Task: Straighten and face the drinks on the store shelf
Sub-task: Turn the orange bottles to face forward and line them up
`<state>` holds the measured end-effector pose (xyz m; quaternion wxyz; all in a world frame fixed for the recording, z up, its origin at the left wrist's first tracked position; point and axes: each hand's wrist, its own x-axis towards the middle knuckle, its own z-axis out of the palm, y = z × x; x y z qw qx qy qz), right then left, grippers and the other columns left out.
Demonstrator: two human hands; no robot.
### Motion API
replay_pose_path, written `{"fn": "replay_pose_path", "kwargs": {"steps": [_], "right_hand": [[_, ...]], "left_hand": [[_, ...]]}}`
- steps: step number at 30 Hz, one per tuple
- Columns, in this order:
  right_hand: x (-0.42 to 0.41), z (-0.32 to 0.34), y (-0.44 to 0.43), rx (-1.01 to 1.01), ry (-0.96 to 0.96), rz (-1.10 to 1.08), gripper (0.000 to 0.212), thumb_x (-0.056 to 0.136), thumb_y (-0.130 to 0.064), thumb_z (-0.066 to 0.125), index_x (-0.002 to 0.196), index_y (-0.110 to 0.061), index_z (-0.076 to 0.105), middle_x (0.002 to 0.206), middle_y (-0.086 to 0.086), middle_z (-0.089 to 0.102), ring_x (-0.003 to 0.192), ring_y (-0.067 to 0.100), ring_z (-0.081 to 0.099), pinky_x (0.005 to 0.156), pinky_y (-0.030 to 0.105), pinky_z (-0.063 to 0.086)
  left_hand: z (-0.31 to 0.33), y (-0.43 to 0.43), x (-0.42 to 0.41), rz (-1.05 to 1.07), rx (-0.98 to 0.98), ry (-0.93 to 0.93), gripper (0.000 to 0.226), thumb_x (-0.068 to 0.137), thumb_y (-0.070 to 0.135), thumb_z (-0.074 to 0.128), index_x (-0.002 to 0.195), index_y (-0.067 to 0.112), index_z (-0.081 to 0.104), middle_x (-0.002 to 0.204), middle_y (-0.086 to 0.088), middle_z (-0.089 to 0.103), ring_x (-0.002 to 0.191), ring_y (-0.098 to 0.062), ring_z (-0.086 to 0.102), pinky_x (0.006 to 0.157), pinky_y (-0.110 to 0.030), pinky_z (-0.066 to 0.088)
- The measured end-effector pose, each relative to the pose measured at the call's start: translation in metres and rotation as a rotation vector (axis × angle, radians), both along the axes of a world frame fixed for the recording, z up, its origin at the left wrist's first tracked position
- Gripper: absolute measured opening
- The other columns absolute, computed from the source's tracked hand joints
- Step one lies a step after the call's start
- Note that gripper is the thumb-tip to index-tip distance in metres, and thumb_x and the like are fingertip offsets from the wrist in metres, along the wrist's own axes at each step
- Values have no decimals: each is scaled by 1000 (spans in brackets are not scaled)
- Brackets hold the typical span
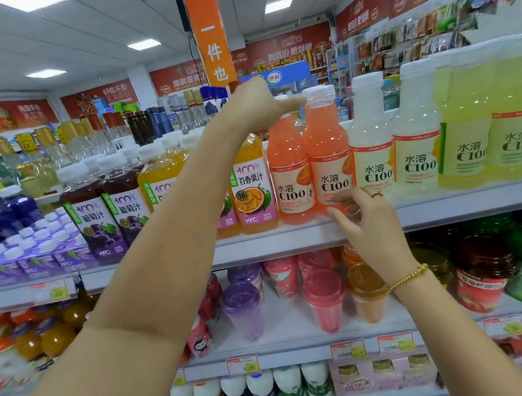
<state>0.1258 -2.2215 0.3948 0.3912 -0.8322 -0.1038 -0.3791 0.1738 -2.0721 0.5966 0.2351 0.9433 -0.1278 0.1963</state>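
C100 bottles (372, 157) stand right of juice bottles (254, 182) on the shelf (272, 243)

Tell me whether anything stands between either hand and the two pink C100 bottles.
Nothing visible does. The left hand covers the cap of the left pink bottle, fingers curled over it; the right hand grips the right pink bottle near its base.
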Motion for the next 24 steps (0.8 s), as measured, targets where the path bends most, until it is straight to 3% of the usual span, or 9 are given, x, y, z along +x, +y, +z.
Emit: {"fn": "replay_pose_path", "kwargs": {"steps": [3, 5, 7, 10, 12, 14, 19, 22, 24], "right_hand": [[-2, -2, -2, 2, 12, 24, 21, 87, -25, 64, 104, -13, 63, 99, -1, 58, 82, 9, 52, 73, 22, 44], [-3, -3, -4, 9, 14, 38, 21, 87, -25, 64, 105, -15, 62, 100, -3, 57, 81, 7, 51, 72, 20, 43], [-4, -5, -6, 11, 9, 54, 22, 87, -25, 64, 107, -16, 61, 98, -5, 56, 80, 8, 52, 71, 20, 44], [-7, -5, -7, 57, 6, 93, 25, 86, -25, 66, 109, -17, 59, 99, -2, 60, 82, 10, 55, 72, 20, 48], [-11, -4, -7, 101, -3, 138, 28, 85, -27, 67, 111, -18, 58, 101, -5, 59, 85, 10, 57, 77, 27, 52], [-20, -3, -6, 137, -9, 194, 36, 83, -31, 69, 115, -21, 56, 103, -8, 58, 92, 7, 58, 81, 28, 53], [-63, -11, -3, 216, 138, 478, 65, 67, -36, 77, 121, -39, 42, 122, -13, 55, 107, -5, 55, 85, 13, 48], [-84, -34, -1, 212, 199, 557, 80, 63, -17, 85, 128, -32, 41, 126, -12, 52, 109, -5, 54, 82, 10, 47], [-94, -49, 3, 175, 195, 559, 84, 63, -7, 85, 131, -29, 40, 127, -21, 49, 112, -5, 52, 83, 8, 45]], "left_hand": [[-8, 0, -7, 0, -18, -14, 50, 79, 45, 72, 103, 2, 60, 89, -11, 67, 68, -16, 57, 62, -31, 49], [-15, 2, -16, -21, -75, -79, 49, 78, 40, 74, 103, -1, 64, 98, -17, 68, 74, -19, 58, 74, -38, 53], [-24, 4, -34, -39, -128, -190, 45, 77, 39, 75, 106, 6, 64, 100, -9, 67, 80, -13, 58, 76, -31, 51], [-35, 16, -67, -13, -301, -372, 47, 77, 41, 74, 116, 18, 59, 101, 12, 57, 83, 4, 54, 69, -4, 44], [-40, 29, -88, -7, -486, -426, 47, 78, 41, 73, 117, 19, 58, 100, 14, 59, 84, 2, 59, 74, -9, 50], [-45, 45, -106, -37, -696, -373, 46, 81, 37, 71, 117, 12, 59, 102, 5, 66, 89, -7, 67, 73, -24, 57], [-85, 70, -138, -193, -1009, -90, 26, 79, 32, 66, 92, 9, 67, 80, 2, 74, 81, -14, 71, 65, -22, 55], [-118, 79, -147, -201, -1117, 37, 31, 70, 32, 64, 85, 5, 65, 73, 1, 73, 72, -14, 70, 60, -23, 55], [-139, 86, -149, -172, -1170, 97, 29, 71, 30, 63, 84, 5, 64, 72, 1, 73, 71, -14, 70, 61, -23, 55]]}}
